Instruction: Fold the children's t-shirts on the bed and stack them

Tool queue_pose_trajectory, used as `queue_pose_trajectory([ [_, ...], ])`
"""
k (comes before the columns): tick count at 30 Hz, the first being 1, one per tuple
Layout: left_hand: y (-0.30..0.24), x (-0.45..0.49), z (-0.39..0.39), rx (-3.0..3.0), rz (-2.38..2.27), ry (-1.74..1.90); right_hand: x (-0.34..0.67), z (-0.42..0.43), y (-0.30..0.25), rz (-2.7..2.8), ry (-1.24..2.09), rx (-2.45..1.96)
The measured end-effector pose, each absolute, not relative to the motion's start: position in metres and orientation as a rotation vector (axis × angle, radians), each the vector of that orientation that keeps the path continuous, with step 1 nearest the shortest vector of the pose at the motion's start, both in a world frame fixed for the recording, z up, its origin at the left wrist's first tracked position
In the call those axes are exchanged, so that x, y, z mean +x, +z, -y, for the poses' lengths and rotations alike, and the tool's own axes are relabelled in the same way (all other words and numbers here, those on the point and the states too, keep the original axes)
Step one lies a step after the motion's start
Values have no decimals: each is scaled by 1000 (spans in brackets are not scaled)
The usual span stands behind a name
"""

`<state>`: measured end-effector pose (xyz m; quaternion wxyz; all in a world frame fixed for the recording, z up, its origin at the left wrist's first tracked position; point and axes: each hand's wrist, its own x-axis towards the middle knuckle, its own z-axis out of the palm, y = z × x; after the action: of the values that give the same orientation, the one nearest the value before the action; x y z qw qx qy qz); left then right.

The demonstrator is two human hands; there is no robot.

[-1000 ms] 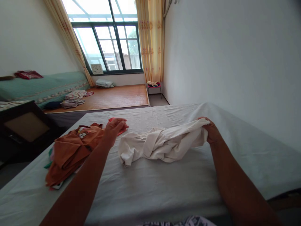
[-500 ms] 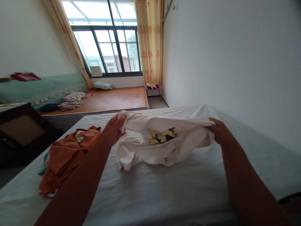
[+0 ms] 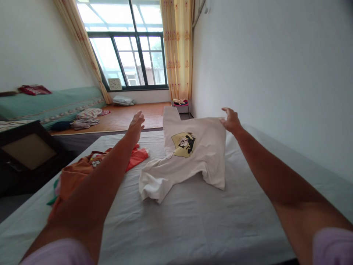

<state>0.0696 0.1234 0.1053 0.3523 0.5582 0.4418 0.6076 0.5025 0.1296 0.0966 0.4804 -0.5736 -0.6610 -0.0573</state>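
A white T-shirt (image 3: 193,154) with a cartoon print is spread out, its far end lifted off the white bed sheet (image 3: 193,221) and its near end resting on it. My left hand (image 3: 136,124) is stretched forward with fingers straight, open, a little to the left of the shirt's far left corner and not touching it. My right hand (image 3: 230,119) reaches forward with fingers spread, open, its thumb side at the shirt's far right corner.
A pile of orange clothes (image 3: 82,173) lies on the bed's left side under my left arm. A dark cabinet (image 3: 24,151) stands to the left. Beyond are a wooden platform (image 3: 132,114) with folded clothes, a small stool (image 3: 180,103), a window and a white wall on the right.
Both hands gripped the white shirt, raised it and swung it forward. Now both arms are stretched out, the fingers have opened, and the shirt is spread flat with its print up.
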Motion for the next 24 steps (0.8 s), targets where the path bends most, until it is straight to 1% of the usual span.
queue_pose_trajectory([
  [1,94,58,-110,1539,-1133,1453,499,-116,88,1740,-49,-1364],
  [2,83,47,-94,1649,-1112,1261,496,-99,78,1867,106,-1326],
  [4,61,24,-59,1872,-1099,843,491,-58,53,2132,546,-1262],
  [6,39,7,-25,2068,-1041,456,488,-19,25,2317,826,-1227],
  [7,29,2,-11,2155,-1014,319,488,-3,10,2396,878,-1223],
  [9,7,0,11,2281,-1020,176,486,19,-18,2487,777,-1251],
  [11,-12,9,21,2379,-1075,182,483,26,-39,2494,601,-1300],
  [13,-25,21,21,2441,-1132,284,481,23,-49,2469,463,-1321],
  [15,-29,29,14,2441,-1225,411,481,15,-49,2438,376,-1348],
  [17,-19,30,5,2381,-1336,535,487,10,-39,2369,327,-1377],
  [19,2,25,1,2296,-1391,672,498,10,-23,2234,375,-1379],
  [21,27,18,7,2212,-1348,777,511,17,-6,2068,540,-1334],
  [22,39,15,13,2170,-1315,794,519,22,2,1987,636,-1310],
  [24,58,12,30,2089,-1242,697,531,33,13,1874,807,-1270],
])
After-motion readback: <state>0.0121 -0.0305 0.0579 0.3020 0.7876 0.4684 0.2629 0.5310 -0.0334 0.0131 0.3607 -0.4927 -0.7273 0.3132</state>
